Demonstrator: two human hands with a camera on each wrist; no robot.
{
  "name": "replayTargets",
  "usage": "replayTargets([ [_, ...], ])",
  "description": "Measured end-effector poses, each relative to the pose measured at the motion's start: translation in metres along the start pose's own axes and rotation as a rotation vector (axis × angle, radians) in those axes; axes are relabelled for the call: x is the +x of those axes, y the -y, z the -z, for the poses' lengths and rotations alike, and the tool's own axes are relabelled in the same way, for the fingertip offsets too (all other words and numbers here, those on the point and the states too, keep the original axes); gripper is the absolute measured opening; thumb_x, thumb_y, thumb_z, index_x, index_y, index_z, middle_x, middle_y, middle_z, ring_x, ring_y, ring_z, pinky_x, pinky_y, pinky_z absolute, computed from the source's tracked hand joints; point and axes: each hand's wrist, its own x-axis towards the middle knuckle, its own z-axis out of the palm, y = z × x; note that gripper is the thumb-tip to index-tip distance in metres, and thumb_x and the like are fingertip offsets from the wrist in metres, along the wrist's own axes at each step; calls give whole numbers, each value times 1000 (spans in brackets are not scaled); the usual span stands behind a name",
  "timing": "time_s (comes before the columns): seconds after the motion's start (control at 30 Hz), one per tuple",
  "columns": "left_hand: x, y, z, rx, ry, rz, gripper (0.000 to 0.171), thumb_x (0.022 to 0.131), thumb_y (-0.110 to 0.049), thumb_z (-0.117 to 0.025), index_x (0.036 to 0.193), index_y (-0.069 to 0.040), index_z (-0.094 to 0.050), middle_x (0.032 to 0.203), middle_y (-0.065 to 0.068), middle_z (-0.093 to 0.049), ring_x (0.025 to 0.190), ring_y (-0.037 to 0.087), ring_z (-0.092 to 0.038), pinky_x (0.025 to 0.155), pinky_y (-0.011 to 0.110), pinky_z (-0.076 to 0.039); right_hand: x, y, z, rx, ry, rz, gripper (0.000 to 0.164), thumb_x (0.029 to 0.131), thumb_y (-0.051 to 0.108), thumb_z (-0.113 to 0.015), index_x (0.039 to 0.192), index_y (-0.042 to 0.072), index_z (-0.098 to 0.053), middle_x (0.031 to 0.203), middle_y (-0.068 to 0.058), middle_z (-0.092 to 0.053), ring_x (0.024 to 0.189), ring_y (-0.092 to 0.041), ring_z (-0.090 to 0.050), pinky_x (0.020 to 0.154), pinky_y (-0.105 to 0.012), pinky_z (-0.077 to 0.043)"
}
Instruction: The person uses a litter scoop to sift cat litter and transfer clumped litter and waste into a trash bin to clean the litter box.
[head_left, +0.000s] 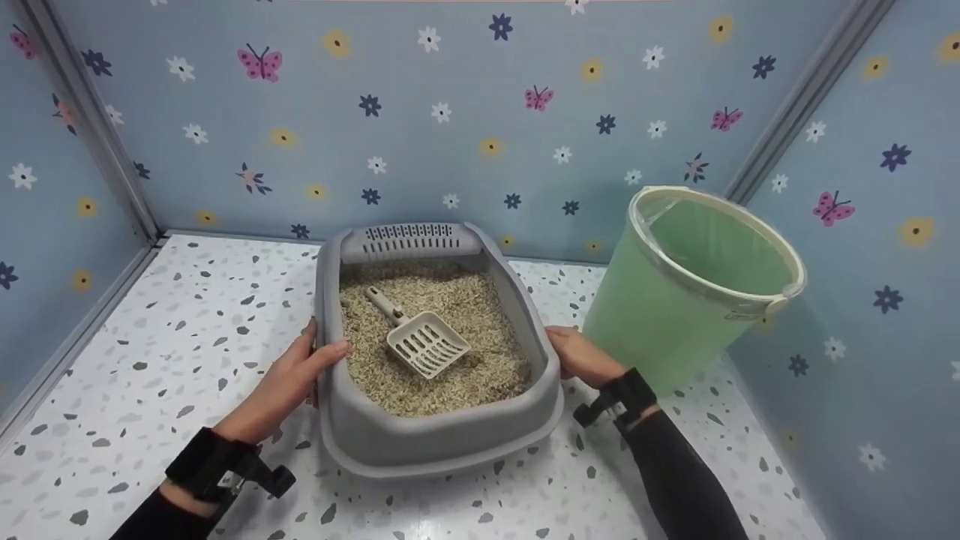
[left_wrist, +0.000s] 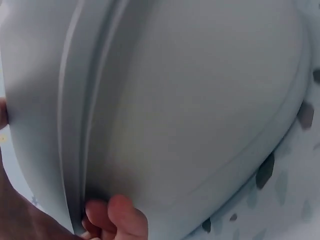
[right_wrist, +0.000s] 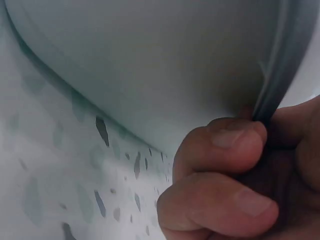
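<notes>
A grey litter box (head_left: 442,446) holds tan granular litter (head_left: 465,296). On the litter lies a beige slotted litter scoop (head_left: 429,345), its handle toward the back left. My left hand (head_left: 289,375) grips the box's left rim, thumb over the top. The left wrist view shows fingers (left_wrist: 125,215) curled beneath that rim, against the box's outer wall (left_wrist: 200,90). At the right rim my right hand (head_left: 589,356) has hold of the box. Its fingers (right_wrist: 215,150) curl under the edge in the right wrist view; the thumb is mostly hidden.
A tall green bin (head_left: 660,315) with a cream rim and a clear liner stands right of the box, close to my right hand. Flower-patterned panels (head_left: 420,90) enclose the back and both sides. Beneath everything is a white speckled surface (head_left: 187,337).
</notes>
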Motion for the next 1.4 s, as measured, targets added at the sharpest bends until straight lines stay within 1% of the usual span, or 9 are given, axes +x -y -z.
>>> replayTargets([
  [0.1,6,2,6,-22,16,-4,94,116,-48,-55,180,-16,7,185,20,5,164,50,-24,125,64,-39,-7,0,-6,31,24,6,50,122,34,-40,115,-4,-72,74,0,-59,54,-8,-48,48,-23,-40],
  [0.2,12,2,14,-15,25,9,97,116,-51,-55,178,-11,8,185,19,8,165,48,-22,128,62,-35,-13,1,-13,83,42,14,46,122,31,-40,106,-1,-69,69,2,-52,52,-8,-44,47,-23,-36],
  [0.27,13,2,18,-4,25,19,99,115,-54,-55,179,-11,7,185,20,6,163,49,-29,127,62,-38,-17,2,-18,113,46,29,44,122,29,-39,101,2,-67,67,3,-47,51,-9,-40,46,-23,-31],
  [0.33,13,3,22,7,30,26,99,114,-57,-55,179,-13,6,185,20,4,160,51,-35,125,63,-40,-20,3,-23,134,41,30,43,122,28,-39,98,6,-66,67,3,-45,51,-9,-39,46,-21,-30],
  [0.47,13,5,23,-8,35,33,98,114,-57,-54,179,-13,5,184,22,3,161,52,-32,126,65,-37,-24,2,-27,141,26,14,43,123,30,-38,93,11,-63,68,3,-44,53,-9,-39,47,-20,-30],
  [0.63,13,5,20,-17,31,35,98,114,-56,-54,179,-13,6,184,23,3,162,52,-28,128,65,-33,-28,1,-30,146,13,3,43,122,31,-39,92,11,-62,70,3,-45,55,-9,-39,48,-20,-31],
  [0.93,8,5,17,33,29,21,96,116,-52,-52,178,-8,7,184,21,8,165,51,-22,125,64,-39,-32,-2,-29,150,21,10,44,123,31,-38,91,12,-61,69,2,-46,54,-10,-40,48,-21,-32],
  [1.13,7,6,17,-5,31,28,96,116,-49,-53,178,-7,8,183,24,8,165,50,-20,126,64,-37,-33,-1,-30,183,32,16,43,123,28,-37,91,13,-61,68,4,-45,53,-8,-38,48,-21,-30],
  [1.4,14,6,16,-10,51,6,95,117,-45,-53,177,-3,7,182,28,5,162,51,-29,123,59,-43,-36,-2,-29,212,9,22,43,122,28,-38,93,12,-64,65,5,-44,52,-8,-36,48,-21,-29],
])
